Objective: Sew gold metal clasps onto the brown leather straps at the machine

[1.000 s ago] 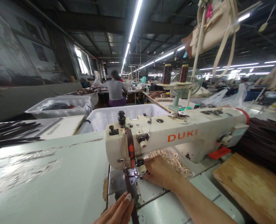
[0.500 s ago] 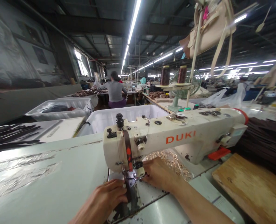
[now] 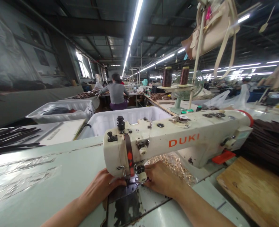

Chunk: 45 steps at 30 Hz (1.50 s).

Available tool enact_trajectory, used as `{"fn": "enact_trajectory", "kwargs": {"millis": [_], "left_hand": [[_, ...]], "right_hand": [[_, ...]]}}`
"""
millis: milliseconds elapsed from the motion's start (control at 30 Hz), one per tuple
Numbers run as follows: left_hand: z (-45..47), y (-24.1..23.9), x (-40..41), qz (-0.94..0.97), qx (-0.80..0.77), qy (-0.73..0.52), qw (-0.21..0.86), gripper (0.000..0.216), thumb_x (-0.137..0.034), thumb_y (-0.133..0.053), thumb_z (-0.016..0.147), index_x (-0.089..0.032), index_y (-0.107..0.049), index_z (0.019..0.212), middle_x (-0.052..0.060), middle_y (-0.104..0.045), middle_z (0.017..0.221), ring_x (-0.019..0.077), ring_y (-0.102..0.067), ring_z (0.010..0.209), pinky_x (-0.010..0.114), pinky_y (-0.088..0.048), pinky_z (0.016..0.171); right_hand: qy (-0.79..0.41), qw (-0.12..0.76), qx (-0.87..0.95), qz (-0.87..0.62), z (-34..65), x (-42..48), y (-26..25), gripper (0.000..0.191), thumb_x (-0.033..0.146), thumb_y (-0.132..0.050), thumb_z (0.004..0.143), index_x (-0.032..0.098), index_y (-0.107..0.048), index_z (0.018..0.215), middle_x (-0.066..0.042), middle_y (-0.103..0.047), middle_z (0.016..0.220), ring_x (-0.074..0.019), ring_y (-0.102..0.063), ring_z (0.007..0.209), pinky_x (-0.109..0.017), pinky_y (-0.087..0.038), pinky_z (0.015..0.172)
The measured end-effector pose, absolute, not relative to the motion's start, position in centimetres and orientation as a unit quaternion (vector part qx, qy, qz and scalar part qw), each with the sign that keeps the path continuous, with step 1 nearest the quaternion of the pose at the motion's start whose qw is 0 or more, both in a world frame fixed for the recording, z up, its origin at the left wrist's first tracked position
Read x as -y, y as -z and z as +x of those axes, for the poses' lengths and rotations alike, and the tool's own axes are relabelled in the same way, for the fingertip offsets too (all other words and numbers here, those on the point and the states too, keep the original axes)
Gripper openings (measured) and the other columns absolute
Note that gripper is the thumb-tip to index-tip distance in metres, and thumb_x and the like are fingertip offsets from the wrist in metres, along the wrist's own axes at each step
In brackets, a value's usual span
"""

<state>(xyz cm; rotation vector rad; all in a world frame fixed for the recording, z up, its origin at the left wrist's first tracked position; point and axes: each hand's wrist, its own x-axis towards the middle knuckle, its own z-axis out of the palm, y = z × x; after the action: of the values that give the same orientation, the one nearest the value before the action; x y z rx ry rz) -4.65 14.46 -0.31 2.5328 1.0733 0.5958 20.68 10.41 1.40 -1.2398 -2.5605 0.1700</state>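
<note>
A white sewing machine with orange DUKI lettering stands in front of me. My left hand is to the left of the needle area, its thumb reaching toward the presser foot and its fingers bent behind the machine head. A small dark piece shows at the thumb tip; most of it is hidden. On the other side of the foot, my right hand is closed beside the lower tension knob. What its curled fingers pinch is out of sight. Worn metal bed plate shows below the foot.
Gold-coloured metal hooks lie in a clear bag behind my right hand. A wooden board and stacked dark strips are on the right. White bins stand beyond the machine. Farther off sits a person.
My left hand has moved forward and slightly left, from in front of the presser foot to beside it. The dark strip that lay under it no longer shows there. My right hand stays nearly in place.
</note>
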Motion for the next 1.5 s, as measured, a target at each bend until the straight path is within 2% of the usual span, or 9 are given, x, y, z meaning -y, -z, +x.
{"fn": "enact_trajectory", "kwargs": {"millis": [333, 467, 633, 767, 900, 1033, 1200, 1333, 1500], "left_hand": [[-4.9, -1.9, -15.5, 0.935, -0.265, -0.138, 0.191, 0.026, -0.041, -0.06, 0.089, -0.024, -0.071, 0.104, 0.004, -0.072, 0.101, 0.0225, -0.066, 0.091, 0.029, -0.053, 0.084], [-5.6, -1.7, -15.0, 0.941, -0.253, -0.118, 0.192, 0.064, -0.055, -0.07, 0.076, -0.03, -0.053, 0.133, 0.005, -0.06, 0.13, 0.0272, -0.057, 0.115, 0.032, -0.049, 0.095], [-6.4, -1.3, -13.6, 0.948, -0.254, -0.125, 0.143, 0.09, -0.07, -0.071, 0.063, -0.024, -0.048, 0.137, 0.01, -0.057, 0.131, 0.0317, -0.055, 0.118, 0.04, -0.042, 0.104], [-6.5, -1.9, -12.5, 0.954, -0.246, -0.132, 0.109, 0.073, -0.064, -0.06, 0.08, -0.024, -0.044, 0.139, 0.009, -0.054, 0.135, 0.0287, -0.055, 0.119, 0.038, -0.041, 0.105], [-6.2, -2.4, -11.9, 0.951, -0.27, -0.129, 0.079, 0.036, -0.029, -0.043, 0.097, -0.025, -0.051, 0.132, 0.006, -0.061, 0.126, 0.0225, -0.058, 0.114, 0.036, -0.045, 0.103], [-6.0, -1.8, -11.4, 0.951, -0.284, -0.124, 0.02, 0.04, -0.018, -0.043, 0.093, -0.022, -0.05, 0.132, 0.007, -0.061, 0.126, 0.0224, -0.057, 0.115, 0.037, -0.047, 0.102], [-6.6, 1.1, -10.1, 0.939, -0.319, -0.103, -0.073, 0.055, -0.008, -0.04, 0.09, -0.022, -0.036, 0.143, 0.01, -0.053, 0.136, 0.0241, -0.05, 0.125, 0.041, -0.04, 0.108], [-6.5, 2.9, -9.5, 0.932, -0.327, -0.101, -0.118, 0.064, -0.004, -0.044, 0.08, -0.018, -0.035, 0.143, 0.014, -0.056, 0.132, 0.0289, -0.053, 0.12, 0.045, -0.042, 0.102], [-5.8, 1.2, -10.1, 0.922, -0.358, -0.07, -0.134, 0.045, -0.01, -0.047, 0.086, -0.025, -0.053, 0.128, 0.008, -0.064, 0.098, 0.0244, -0.061, 0.085, 0.036, -0.051, 0.076]], "right_hand": [[-0.02, 0.13, 0.888, -0.44, 20.7, -10.6, -1.1, 0.011, 0.019, -0.056, 0.086, 0.021, -0.067, 0.084, -0.002, -0.072, 0.087, -0.0174, -0.067, 0.079, -0.024, -0.038, 0.063], [-0.017, 0.125, 0.893, -0.432, 20.1, -9.8, -0.8, 0.014, 0.023, -0.055, 0.088, 0.023, -0.069, 0.087, -0.002, -0.073, 0.082, -0.0186, -0.067, 0.072, -0.026, -0.04, 0.063], [-0.062, 0.132, 0.916, -0.374, 18.4, -8.1, -0.6, 0.028, 0.04, -0.057, 0.089, 0.028, -0.065, 0.113, -0.005, -0.074, 0.089, -0.0218, -0.066, 0.081, -0.029, -0.044, 0.069], [-0.221, 0.109, 0.932, -0.265, 17.9, -7.3, -0.8, 0.027, 0.043, -0.051, 0.093, 0.028, -0.071, 0.102, 0.001, -0.073, 0.079, -0.0124, -0.063, 0.064, -0.021, -0.042, 0.062], [-0.208, 0.157, 0.909, -0.325, 18.0, -7.3, -0.8, 0.027, 0.034, -0.05, 0.093, 0.028, -0.067, 0.113, -0.001, -0.074, 0.089, -0.0138, -0.065, 0.071, -0.022, -0.043, 0.066], [-0.221, 0.122, 0.932, -0.26, 18.2, -7.5, -0.3, 0.025, 0.037, -0.06, 0.088, 0.029, -0.068, 0.11, 0.001, -0.074, 0.086, -0.0122, -0.063, 0.07, -0.02, -0.042, 0.065], [-0.12, 0.127, 0.922, -0.345, 18.7, -8.0, -0.4, 0.04, 0.046, -0.05, 0.093, 0.02, -0.069, 0.071, 0.0, -0.069, 0.063, -0.0117, -0.058, 0.055, -0.024, -0.037, 0.058], [-0.041, 0.138, 0.907, -0.397, 19.0, -8.5, -1.0, 0.032, 0.043, -0.047, 0.094, 0.025, -0.069, 0.08, 0.001, -0.069, 0.064, -0.0172, -0.063, 0.063, -0.028, -0.038, 0.064], [-0.119, 0.131, 0.945, -0.277, 18.4, -8.2, -0.3, 0.021, 0.035, -0.053, 0.091, 0.028, -0.069, 0.103, 0.001, -0.072, 0.082, -0.0144, -0.063, 0.072, -0.024, -0.04, 0.065]]}}
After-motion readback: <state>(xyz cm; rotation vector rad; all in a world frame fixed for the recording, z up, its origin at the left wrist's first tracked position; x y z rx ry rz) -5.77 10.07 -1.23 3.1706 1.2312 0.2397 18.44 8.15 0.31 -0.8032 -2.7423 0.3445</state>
